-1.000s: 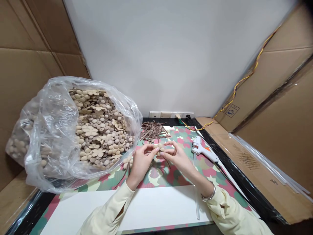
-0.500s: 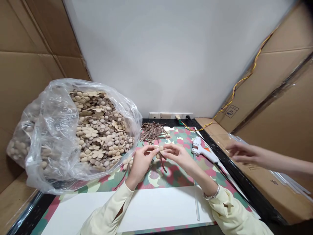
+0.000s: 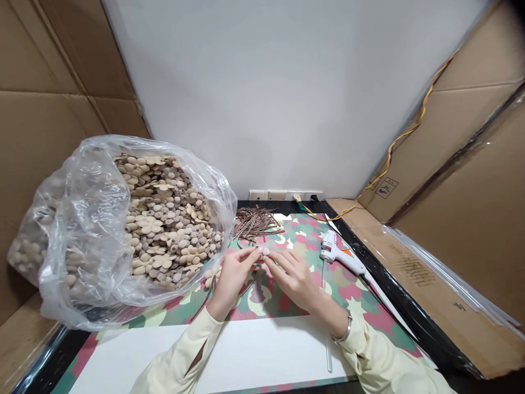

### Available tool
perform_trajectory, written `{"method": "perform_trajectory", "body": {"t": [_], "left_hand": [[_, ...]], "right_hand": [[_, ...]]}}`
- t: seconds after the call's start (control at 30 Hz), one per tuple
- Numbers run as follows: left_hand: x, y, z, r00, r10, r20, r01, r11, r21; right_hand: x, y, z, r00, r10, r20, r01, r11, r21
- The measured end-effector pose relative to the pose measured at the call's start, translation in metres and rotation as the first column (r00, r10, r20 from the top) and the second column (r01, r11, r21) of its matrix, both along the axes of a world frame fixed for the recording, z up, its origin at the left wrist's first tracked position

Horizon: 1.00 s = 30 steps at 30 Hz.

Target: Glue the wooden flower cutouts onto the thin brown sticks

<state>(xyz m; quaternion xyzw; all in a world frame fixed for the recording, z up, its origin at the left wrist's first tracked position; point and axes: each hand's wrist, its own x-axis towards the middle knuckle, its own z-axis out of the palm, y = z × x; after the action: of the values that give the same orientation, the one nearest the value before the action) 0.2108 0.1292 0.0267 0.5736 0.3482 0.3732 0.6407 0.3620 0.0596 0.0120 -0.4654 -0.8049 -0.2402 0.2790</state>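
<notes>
My left hand [image 3: 232,273] and my right hand [image 3: 292,272] meet over the camouflage-patterned mat [image 3: 369,306], fingertips pinched together on a small pale piece [image 3: 264,250] that I cannot make out clearly. Both wear pale yellow sleeves; a silver bangle [image 3: 342,332] circles the right wrist. To the left lies a big clear plastic bag [image 3: 94,235] full of tan wooden flower shapes and beads [image 3: 164,219]. A bundle of brown cords [image 3: 256,221] lies just beyond my hands.
A white glue gun [image 3: 340,253] rests on the mat to the right, a clear glue stick [image 3: 328,355] nearer me. A white board [image 3: 246,355] lies in front. Cardboard walls [image 3: 471,180] stand left and right. A power strip [image 3: 283,194] sits at the back wall.
Another person's hand that reached in at the right half a second ago is gone. My hands have drawn closer together and the wooden piece with its brown cord no longer shows between them.
</notes>
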Motion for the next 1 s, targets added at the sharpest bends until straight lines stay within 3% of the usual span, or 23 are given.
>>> {"method": "perform_trajectory", "body": {"t": [0.1,0.2,0.27,0.33,0.4,0.43,0.5,0.53,0.57,0.7,0.87,1.0], "left_hand": [[-0.001,0.003,-0.002,0.997,0.064,-0.037,-0.063,0.998,0.015],[-0.003,0.005,-0.001,0.992,0.095,-0.085,-0.090,0.994,0.058],[-0.005,0.006,0.001,0.988,0.108,-0.110,-0.097,0.990,0.103],[-0.006,0.007,0.003,0.988,0.106,-0.116,-0.087,0.984,0.158],[-0.007,0.009,0.005,0.988,0.105,-0.112,-0.081,0.975,0.206],[-0.007,0.009,0.005,0.988,0.108,-0.111,-0.082,0.972,0.221],[-0.007,0.010,0.006,0.986,0.121,-0.113,-0.092,0.968,0.232],[-0.007,0.010,0.006,0.985,0.126,-0.115,-0.097,0.968,0.231],[-0.007,0.010,0.007,0.985,0.130,-0.114,-0.101,0.968,0.228],[-0.007,0.007,0.011,0.986,0.142,-0.083,-0.123,0.973,0.197],[-0.015,0.014,0.017,0.976,0.213,0.037,-0.216,0.965,0.149],[-0.031,0.028,0.021,0.934,0.339,0.110,-0.354,0.917,0.182]], "right_hand": [[-0.001,-0.001,0.002,0.999,0.043,-0.001,-0.043,0.999,-0.032],[-0.002,-0.003,0.008,0.978,0.029,-0.208,-0.040,0.998,-0.050],[-0.001,-0.004,0.013,0.897,-0.010,-0.442,-0.031,0.996,-0.085],[0.002,-0.003,0.017,0.750,-0.118,-0.651,-0.032,0.976,-0.213],[0.010,-0.001,0.018,0.622,-0.265,-0.737,-0.153,0.882,-0.446],[0.014,0.000,0.018,0.592,-0.319,-0.740,-0.265,0.790,-0.553],[0.023,0.003,0.015,0.580,-0.372,-0.725,-0.464,0.581,-0.669],[0.026,0.003,0.013,0.582,-0.378,-0.720,-0.515,0.514,-0.686],[0.029,0.004,0.012,0.585,-0.376,-0.719,-0.537,0.485,-0.690],[0.031,0.005,0.006,0.612,-0.357,-0.705,-0.496,0.521,-0.694],[0.032,0.002,0.004,0.779,-0.349,-0.521,-0.243,0.598,-0.764],[0.048,-0.001,0.009,0.816,-0.403,-0.414,-0.080,0.630,-0.772]]}}
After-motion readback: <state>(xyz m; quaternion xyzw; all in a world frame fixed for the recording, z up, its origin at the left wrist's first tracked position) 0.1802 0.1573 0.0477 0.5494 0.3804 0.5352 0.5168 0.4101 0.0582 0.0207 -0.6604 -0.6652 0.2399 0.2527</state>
